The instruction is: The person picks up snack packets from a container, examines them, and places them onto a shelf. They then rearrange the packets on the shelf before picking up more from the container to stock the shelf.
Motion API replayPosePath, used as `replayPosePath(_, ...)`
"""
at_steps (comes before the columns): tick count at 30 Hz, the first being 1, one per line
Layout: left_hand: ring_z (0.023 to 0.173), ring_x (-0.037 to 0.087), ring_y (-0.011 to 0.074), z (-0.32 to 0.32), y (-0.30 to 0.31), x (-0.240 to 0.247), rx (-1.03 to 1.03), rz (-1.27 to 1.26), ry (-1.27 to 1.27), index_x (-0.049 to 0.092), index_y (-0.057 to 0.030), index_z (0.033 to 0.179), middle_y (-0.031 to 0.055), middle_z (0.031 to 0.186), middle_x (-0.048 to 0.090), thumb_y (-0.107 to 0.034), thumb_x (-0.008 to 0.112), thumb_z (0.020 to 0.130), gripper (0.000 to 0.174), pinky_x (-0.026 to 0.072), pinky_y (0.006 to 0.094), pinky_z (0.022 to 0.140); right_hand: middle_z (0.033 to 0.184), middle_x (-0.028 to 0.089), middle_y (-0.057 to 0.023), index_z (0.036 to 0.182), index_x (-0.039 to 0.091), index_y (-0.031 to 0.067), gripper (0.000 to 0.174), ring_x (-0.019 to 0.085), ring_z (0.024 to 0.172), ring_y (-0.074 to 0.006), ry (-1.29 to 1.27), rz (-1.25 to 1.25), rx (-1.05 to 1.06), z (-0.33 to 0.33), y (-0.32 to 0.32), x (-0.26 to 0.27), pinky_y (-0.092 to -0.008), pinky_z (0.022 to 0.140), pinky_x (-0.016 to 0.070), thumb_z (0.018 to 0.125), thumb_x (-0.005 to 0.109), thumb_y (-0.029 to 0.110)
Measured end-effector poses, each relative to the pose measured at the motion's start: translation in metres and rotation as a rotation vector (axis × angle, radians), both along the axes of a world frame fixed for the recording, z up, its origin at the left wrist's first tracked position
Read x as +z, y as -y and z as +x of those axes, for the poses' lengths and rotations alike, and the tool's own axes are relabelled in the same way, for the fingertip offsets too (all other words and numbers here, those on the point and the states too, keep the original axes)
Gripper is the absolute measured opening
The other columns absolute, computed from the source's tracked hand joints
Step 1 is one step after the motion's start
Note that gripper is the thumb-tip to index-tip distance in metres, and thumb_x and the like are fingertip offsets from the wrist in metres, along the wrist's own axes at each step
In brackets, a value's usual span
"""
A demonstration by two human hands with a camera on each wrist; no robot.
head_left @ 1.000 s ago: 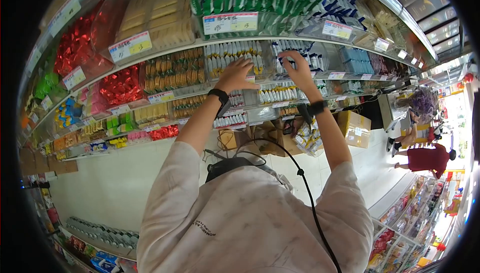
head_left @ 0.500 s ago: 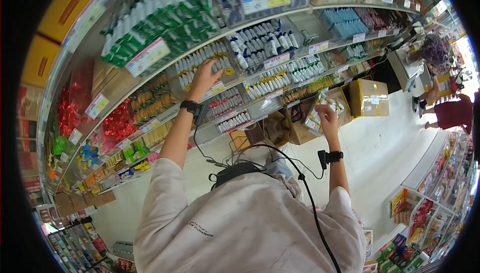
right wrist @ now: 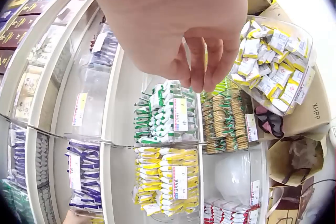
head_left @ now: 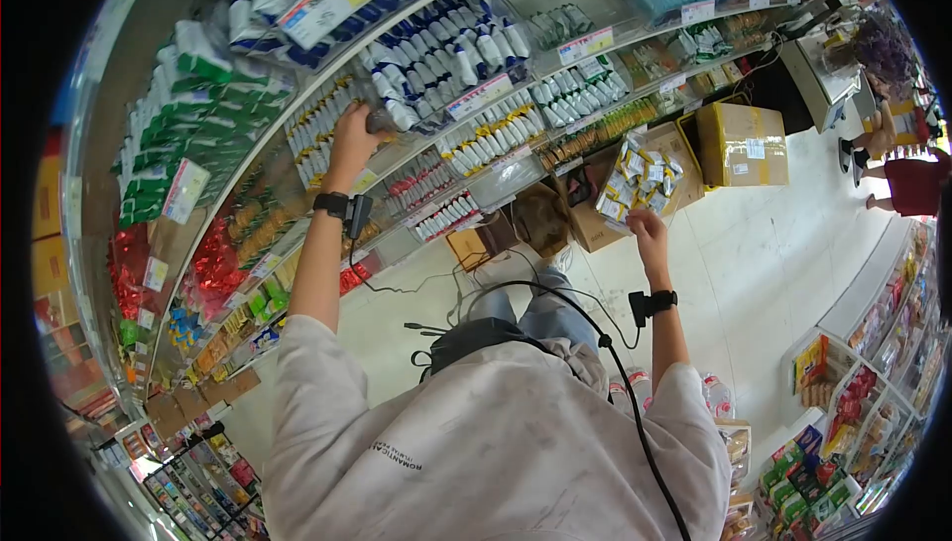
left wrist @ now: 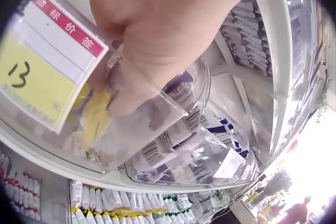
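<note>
Two hands are now well apart, where a second ago both were up at the shelves; the right hand (head_left: 650, 238) has come down to the clear tub (right wrist: 310, 56) of yellow-and-white packets (right wrist: 265, 58), which is over a brown carton (head_left: 593, 234); its fingers are loosely curled at the tub's near edge, though I cannot tell whether they pinch anything; the left hand (head_left: 350, 146) reaches into a shelf bin (left wrist: 139, 129) to the left of the tub, fingers bent down at a yellow-wrapped packet (left wrist: 97, 113); partly hidden, they show me no sure grip; blue-and-white packets (head_left: 446, 55) lie in the next bin on the tub's side; as I judge it, the work now spans bin and tub, with like packets at both.
</note>
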State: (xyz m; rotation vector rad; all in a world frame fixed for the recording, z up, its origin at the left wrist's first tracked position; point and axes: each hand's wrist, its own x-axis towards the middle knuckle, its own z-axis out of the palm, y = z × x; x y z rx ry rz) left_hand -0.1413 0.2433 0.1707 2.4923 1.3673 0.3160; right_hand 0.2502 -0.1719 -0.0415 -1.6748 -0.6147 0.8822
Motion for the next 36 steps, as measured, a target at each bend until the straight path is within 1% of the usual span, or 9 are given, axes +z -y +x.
replayPosePath(6,0.079,0.065,0.0417,-0.010,-0.021,-0.037,0.047,-0.028,0.148,0.066,0.0047,0.090,0.0225,0.084,0.066,-0.005,0.078,0.068,0.027,0.0504,0.0450,0.070,0.092,0.073,-0.0088,0.103,0.069,-0.0043,0.019,0.070,0.085,-0.0155,-0.147,-0.057,-0.120,0.036,0.007,-0.077,-0.0291,0.079,0.0559,0.096,0.056,0.007)
replayPosePath(10,0.082,0.065,0.0415,-0.026,-0.027,-0.041,-0.023,0.089,-0.023,0.067,0.0036,0.094,0.0200,0.085,0.064,-0.006,0.077,0.068,0.029,0.0504,0.0439,0.072,0.087,0.074,-0.0115,0.103,0.070,-0.0043,0.021,0.071,0.077,-0.0182,0.037,-0.255,-0.232,0.057,0.012,-0.146,-0.0296,0.072,0.0570,0.092,0.058,0.009)
replayPosePath(14,0.108,0.060,0.0416,-0.022,-0.016,-0.019,-0.098,0.205,-0.167,0.066,0.0091,0.108,0.0240,0.118,0.060,-0.005,0.080,0.069,0.044,0.0491,0.0429,0.092,0.088,0.075,-0.0141,0.103,0.070,-0.0060,0.022,0.073,0.076,-0.0188,-0.156,-0.349,-0.336,0.067,0.006,-0.197,-0.0288,0.069,0.0573,0.091,0.058,0.009)
replayPosePath(17,0.117,0.058,0.0411,-0.027,-0.016,-0.018,-0.012,0.097,-0.180,0.063,0.0112,0.119,0.0243,0.127,0.059,-0.003,0.080,0.071,0.052,0.0473,0.0420,0.099,0.092,0.073,-0.0134,0.107,0.066,-0.0058,0.023,0.072,0.081,-0.0171,-0.484,-0.283,-0.429,0.078,-0.008,-0.223,-0.0251,0.069,0.0585,0.096,0.065,0.014)
replayPosePath(22,0.127,0.056,0.0397,-0.057,-0.027,-0.022,-0.004,0.048,-0.305,0.060,0.0091,0.127,0.0232,0.143,0.054,0.003,0.078,0.075,0.055,0.0463,0.0389,0.105,0.106,0.072,-0.0151,0.117,0.061,-0.0054,0.030,0.072,0.090,-0.0183,-0.719,-0.164,-0.543,0.087,-0.042,-0.246,-0.0226,0.072,0.0589,0.097,0.066,0.016)
replayPosePath(25,0.125,0.060,0.0355,-0.064,-0.028,-0.026,-0.042,0.075,-0.296,0.060,0.0035,0.131,0.0187,0.147,0.054,0.005,0.076,0.075,0.058,0.0479,0.0374,0.103,0.100,0.072,-0.0141,0.118,0.060,-0.0074,0.033,0.071,0.081,-0.0167,-0.703,-0.107,-0.619,0.097,-0.067,-0.272,-0.0226,0.067,0.0583,0.094,0.067,0.014)
replayPosePath(31,0.117,0.064,0.0269,-0.063,-0.034,-0.027,0.042,-0.128,-0.079,0.061,0.0071,0.127,0.0182,0.137,0.060,0.005,0.072,0.076,0.053,0.0500,0.0360,0.099,0.093,0.070,-0.0085,0.114,0.063,-0.0037,0.030,0.069,0.078,-0.0152,-0.676,-0.156,-0.698,0.105,-0.091,-0.296,-0.0211,0.060,0.0536,0.089,0.075,0.009)
replayPosePath(35,0.111,0.065,0.0234,-0.033,-0.020,-0.012,0.217,-0.266,-0.026,0.060,0.0104,0.125,0.0172,0.125,0.064,0.006,0.063,0.075,0.051,0.0491,0.0321,0.097,0.081,0.063,-0.0032,0.096,0.064,-0.0008,0.011,0.065,0.067,-0.0140,-0.872,0.064,-0.717,0.100,-0.081,-0.285,-0.0223,0.058,0.0530,0.091,0.072,0.005)
replayPosePath(36,0.107,0.065,0.0218,-0.045,-0.024,-0.028,0.133,-0.111,-0.040,0.060,0.0096,0.125,0.0154,0.120,0.066,0.006,0.063,0.075,0.050,0.0494,0.0312,0.095,0.080,0.063,-0.0022,0.094,0.064,0.0010,0.009,0.064,0.066,-0.0135,-0.980,0.118,-0.659,0.100,-0.071,-0.281,-0.0222,0.057,0.0524,0.092,0.071,0.005)
